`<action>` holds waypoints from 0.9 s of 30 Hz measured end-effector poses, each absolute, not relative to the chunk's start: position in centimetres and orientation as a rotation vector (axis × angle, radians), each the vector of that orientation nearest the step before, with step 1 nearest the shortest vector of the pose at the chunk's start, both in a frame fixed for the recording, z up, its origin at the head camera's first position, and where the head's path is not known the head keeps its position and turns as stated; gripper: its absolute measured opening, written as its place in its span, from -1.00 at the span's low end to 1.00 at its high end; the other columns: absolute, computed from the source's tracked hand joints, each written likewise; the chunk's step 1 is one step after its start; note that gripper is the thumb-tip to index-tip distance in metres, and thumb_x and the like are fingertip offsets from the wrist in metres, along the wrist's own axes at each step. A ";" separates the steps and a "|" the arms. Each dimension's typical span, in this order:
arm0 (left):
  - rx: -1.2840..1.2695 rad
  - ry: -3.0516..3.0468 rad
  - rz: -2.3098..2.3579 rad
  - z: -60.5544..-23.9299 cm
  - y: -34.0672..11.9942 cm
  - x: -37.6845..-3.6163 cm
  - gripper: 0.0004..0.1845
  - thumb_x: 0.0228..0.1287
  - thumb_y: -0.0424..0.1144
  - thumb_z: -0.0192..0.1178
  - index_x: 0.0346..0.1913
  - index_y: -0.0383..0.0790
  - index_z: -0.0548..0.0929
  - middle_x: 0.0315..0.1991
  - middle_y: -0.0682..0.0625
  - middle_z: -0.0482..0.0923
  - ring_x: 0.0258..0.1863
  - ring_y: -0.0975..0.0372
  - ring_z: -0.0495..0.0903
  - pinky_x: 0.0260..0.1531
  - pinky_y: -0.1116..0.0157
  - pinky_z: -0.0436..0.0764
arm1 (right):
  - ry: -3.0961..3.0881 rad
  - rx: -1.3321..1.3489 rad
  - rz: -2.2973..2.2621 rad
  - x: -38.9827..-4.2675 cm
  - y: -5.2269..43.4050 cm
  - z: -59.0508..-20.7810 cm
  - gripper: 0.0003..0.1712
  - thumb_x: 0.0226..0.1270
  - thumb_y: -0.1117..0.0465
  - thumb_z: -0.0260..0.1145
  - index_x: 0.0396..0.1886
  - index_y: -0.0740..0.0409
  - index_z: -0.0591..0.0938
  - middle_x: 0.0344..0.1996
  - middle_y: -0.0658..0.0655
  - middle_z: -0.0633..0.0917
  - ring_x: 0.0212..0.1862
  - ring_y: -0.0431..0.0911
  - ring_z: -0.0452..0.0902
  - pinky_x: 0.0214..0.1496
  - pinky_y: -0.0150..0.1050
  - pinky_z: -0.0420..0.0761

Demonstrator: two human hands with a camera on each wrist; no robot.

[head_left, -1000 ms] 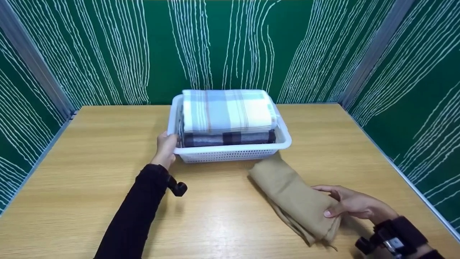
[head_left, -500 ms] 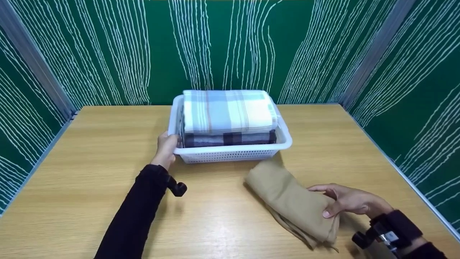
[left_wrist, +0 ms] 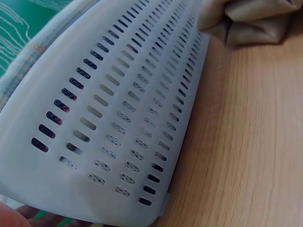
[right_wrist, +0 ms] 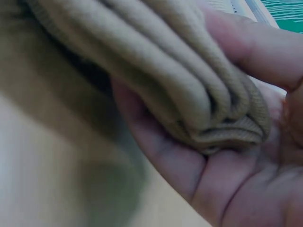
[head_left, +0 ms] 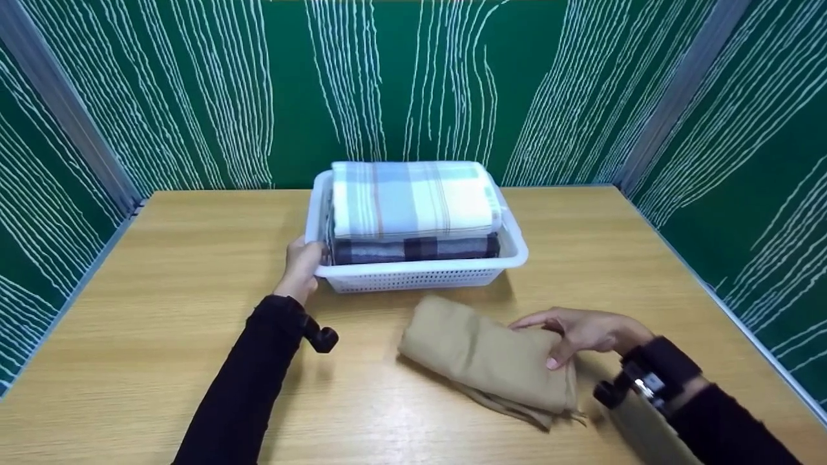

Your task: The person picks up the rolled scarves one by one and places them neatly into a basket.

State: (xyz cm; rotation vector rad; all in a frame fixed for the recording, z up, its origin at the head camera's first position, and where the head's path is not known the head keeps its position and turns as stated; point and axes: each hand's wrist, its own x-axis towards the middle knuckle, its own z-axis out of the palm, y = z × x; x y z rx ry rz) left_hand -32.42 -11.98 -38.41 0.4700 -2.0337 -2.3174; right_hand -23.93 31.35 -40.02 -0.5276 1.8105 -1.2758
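A white plastic basket (head_left: pixel 517 252) stands toward the back of the table. My left hand (head_left: pixel 300 268) grips its left front corner, thumb over the rim. Inside, a folded pale blue and white plaid cloth (head_left: pixel 413 200) lies on a dark plaid one (head_left: pixel 420 249). In front of the basket, my right hand (head_left: pixel 585 329) holds the right end of a folded tan cloth (head_left: pixel 481 355), thumb on top. The right wrist view shows the layered folds of the tan cloth (right_wrist: pixel 156 56) between thumb and fingers. From the left wrist, the slotted basket wall (left_wrist: pixel 28 113) fills much of the view.
Another tan piece of cloth (head_left: pixel 646 429) lies under the right forearm at the lower right. The wooden table (head_left: pixel 194 258) is bounded by green walls (head_left: pixel 297 129) with white wavy lines at the back and sides.
My right hand has moved left, carrying the tan cloth with it and turning it closer to crosswise in front of the basket. The left hand keeps its grip on the basket.
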 end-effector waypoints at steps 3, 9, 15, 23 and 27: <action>0.470 -2.018 -2.331 -38.5 -11.9 -32.4 -0.72 0.08 -0.60 -0.12 -0.11 -0.45 0.41 -0.22 -0.10 0.31 -0.22 0.14 0.30 -0.28 0.32 0.36 | 1.821 -0.558 -1.265 -25.0 30.2 -40.0 -0.13 0.00 0.47 0.42 0.37 0.31 0.29 0.34 0.39 0.16 0.22 0.05 0.18 -0.12 -0.31 0.58; 0.461 -2.021 -2.332 -38.6 -11.9 -32.6 -0.70 0.08 -0.60 -0.12 -0.08 -0.46 0.42 -0.25 -0.11 0.32 -0.25 0.14 0.31 -0.30 0.32 0.38 | 1.800 -0.580 -1.264 -27.1 28.1 -39.6 -0.12 -0.04 0.51 0.41 0.36 0.24 0.33 0.21 0.27 0.39 0.14 0.03 0.35 0.00 -0.24 0.54; 0.450 -2.023 -2.333 -38.5 -12.0 -32.5 -0.70 0.08 -0.60 -0.12 -0.09 -0.47 0.42 -0.23 -0.11 0.32 -0.24 0.13 0.32 -0.31 0.31 0.39 | 1.839 -0.529 -1.292 -28.5 26.5 -39.5 -0.14 -0.05 0.52 0.42 0.33 0.31 0.33 0.20 0.21 0.39 0.13 0.00 0.35 -0.05 -0.28 0.56; 0.444 -2.014 -2.321 -38.7 -12.0 -32.6 -0.80 0.07 -0.60 -0.11 -0.23 -0.41 0.42 -0.33 -0.08 0.30 -0.34 0.17 0.31 -0.38 0.33 0.37 | 1.869 -0.383 -1.487 -28.8 25.3 -40.1 -0.15 -0.09 0.54 0.37 0.29 0.45 0.27 0.17 0.25 0.38 0.06 -0.01 0.40 0.02 -0.25 0.52; 0.459 -2.055 -2.340 -38.7 -12.2 -32.6 -0.78 0.19 -0.53 -0.09 -0.10 -0.44 0.42 -0.26 -0.10 0.33 -0.26 0.15 0.33 -0.27 0.30 0.41 | 1.884 -0.211 -1.668 -28.4 24.7 -40.9 -0.22 -0.04 0.58 0.32 0.26 0.50 0.28 0.04 0.24 0.44 -0.08 -0.05 0.48 -0.07 -0.29 0.56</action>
